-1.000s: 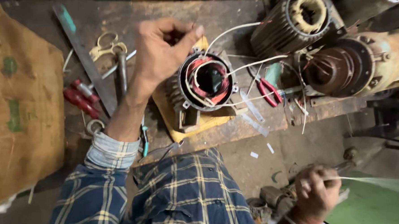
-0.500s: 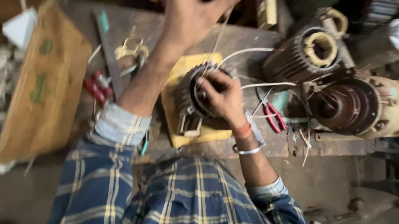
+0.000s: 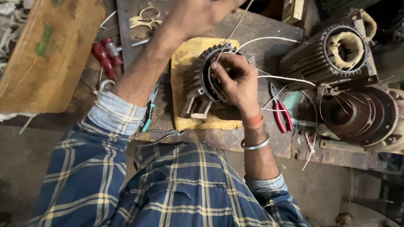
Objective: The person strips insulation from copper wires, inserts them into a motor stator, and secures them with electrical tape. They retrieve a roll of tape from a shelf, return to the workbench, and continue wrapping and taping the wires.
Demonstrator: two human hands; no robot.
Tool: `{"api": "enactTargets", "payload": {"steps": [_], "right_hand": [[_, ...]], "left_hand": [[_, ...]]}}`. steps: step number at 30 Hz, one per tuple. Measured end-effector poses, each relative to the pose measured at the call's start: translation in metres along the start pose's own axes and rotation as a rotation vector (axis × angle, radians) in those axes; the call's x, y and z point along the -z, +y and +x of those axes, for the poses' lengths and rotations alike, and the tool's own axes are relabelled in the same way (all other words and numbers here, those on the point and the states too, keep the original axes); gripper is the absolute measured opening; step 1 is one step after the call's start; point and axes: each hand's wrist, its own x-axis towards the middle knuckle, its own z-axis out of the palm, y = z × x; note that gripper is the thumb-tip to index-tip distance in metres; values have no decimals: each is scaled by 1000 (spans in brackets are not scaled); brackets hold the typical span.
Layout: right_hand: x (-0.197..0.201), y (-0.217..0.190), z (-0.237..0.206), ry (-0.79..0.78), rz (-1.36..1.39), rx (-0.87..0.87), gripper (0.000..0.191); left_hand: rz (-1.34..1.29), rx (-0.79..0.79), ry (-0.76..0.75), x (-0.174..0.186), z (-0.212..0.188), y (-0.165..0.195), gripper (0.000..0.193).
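A small finned motor stator (image 3: 200, 79) lies on its side on a yellow board (image 3: 182, 69) near the middle of the table (image 3: 271, 38), its open end turned toward the right. The right hand (image 3: 234, 80) covers that open end, fingers curled in against the windings, and seems to pinch a thin pale wire (image 3: 234, 23) there, though the fingertips are hidden and the grip itself cannot be made out. That wire runs up and away to the left hand (image 3: 206, 6), which is raised at the far edge of the view with its fingers closed around the wire's upper stretch. More white leads (image 3: 271, 38) arc from the stator off to the right. Just right of the right wrist lie red-handled pliers (image 3: 281, 117), and beyond them a larger ribbed motor housing (image 3: 326, 53) with tan windings showing, with a round rusty motor shell (image 3: 365, 117) nearer on the right. Left of the yellow board are two red-handled screwdrivers (image 3: 104, 56), a pair of scissors (image 3: 143, 16) farther off, and a brown cardboard sheet (image 3: 45, 52) at the far left. A metal plier-like tool (image 3: 160, 135) rests at the near table edge.
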Motion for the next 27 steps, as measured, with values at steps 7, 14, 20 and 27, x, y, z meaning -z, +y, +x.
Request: {"api": "enactTargets", "payload": {"steps": [7,14,20,27], "right_hand": [[2,0,4,-33,39,-91,21],[1,-7,0,-7,-153,-36,20],[-1,-12,-4,28,-222,87,19],[6,-15,-33,285,-85,-51,14]], "left_hand": [[-221,440,-17,13,-79,25,27],[-178,279,82,-9,-116,62,26],[-134,299,105,-10,-113,61,22],[-47,302,217,-8,-146,71,26]]}}
